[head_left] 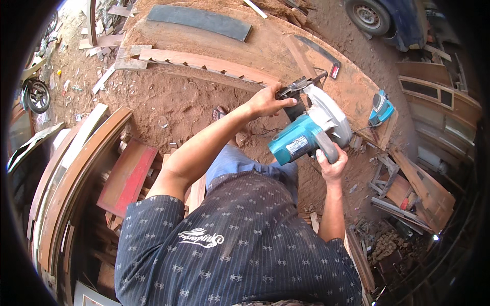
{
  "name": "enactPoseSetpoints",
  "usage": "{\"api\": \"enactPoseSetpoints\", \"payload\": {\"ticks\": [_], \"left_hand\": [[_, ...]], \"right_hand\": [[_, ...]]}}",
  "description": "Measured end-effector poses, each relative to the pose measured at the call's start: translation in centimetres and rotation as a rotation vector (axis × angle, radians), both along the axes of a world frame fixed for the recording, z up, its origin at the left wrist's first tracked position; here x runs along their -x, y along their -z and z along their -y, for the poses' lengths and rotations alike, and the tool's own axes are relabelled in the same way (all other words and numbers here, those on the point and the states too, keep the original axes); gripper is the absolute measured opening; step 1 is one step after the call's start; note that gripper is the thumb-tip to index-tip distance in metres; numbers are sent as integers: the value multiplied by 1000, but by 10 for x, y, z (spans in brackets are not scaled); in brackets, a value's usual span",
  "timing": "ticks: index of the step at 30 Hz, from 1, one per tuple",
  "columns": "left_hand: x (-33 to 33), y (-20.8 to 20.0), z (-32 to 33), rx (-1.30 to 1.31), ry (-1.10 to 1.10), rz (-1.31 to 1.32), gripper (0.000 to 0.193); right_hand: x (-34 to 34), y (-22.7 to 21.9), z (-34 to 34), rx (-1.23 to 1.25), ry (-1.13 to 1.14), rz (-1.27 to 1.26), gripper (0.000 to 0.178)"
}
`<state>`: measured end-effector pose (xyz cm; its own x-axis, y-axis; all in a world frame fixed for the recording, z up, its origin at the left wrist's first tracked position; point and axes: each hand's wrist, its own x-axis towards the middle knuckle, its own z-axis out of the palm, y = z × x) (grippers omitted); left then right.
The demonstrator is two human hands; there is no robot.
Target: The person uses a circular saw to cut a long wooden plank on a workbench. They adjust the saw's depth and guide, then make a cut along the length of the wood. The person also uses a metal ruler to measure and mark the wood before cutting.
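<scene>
A teal circular saw (296, 140) with a pale grey blade guard is held up in front of my body, tilted, by the near edge of a sawdust-covered wooden worktable (275, 38). My right hand (333, 162) is closed around its dark rear handle. My left hand (268, 102) grips the black base part at the saw's other side, thumb lying over it. Close to my left hand is the end of a long reddish board (204, 64) with a row of notches along its near edge. The blade is mostly hidden by the guard.
On the table lie a dark flat board (199, 23), a dark bar with a red end (334, 70) and a teal power tool (380, 109). Long planks (84, 168) and a red panel (127, 176) are stacked at left. Wooden frames (426, 92) and a blue vehicle (408, 23) stand at right.
</scene>
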<state>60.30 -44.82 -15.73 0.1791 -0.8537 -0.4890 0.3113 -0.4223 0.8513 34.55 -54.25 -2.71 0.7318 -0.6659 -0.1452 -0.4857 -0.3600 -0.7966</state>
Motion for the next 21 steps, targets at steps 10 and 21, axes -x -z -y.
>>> {"api": "enactPoseSetpoints", "payload": {"ticks": [10, 21], "left_hand": [[8, -22, -13, 147, -168, 67, 71], [51, -21, 22, 64, -275, 251, 75]], "right_hand": [[-41, -84, 24, 222, -358, -161, 29], [-23, -88, 82, 205, -390, -297, 29]]}}
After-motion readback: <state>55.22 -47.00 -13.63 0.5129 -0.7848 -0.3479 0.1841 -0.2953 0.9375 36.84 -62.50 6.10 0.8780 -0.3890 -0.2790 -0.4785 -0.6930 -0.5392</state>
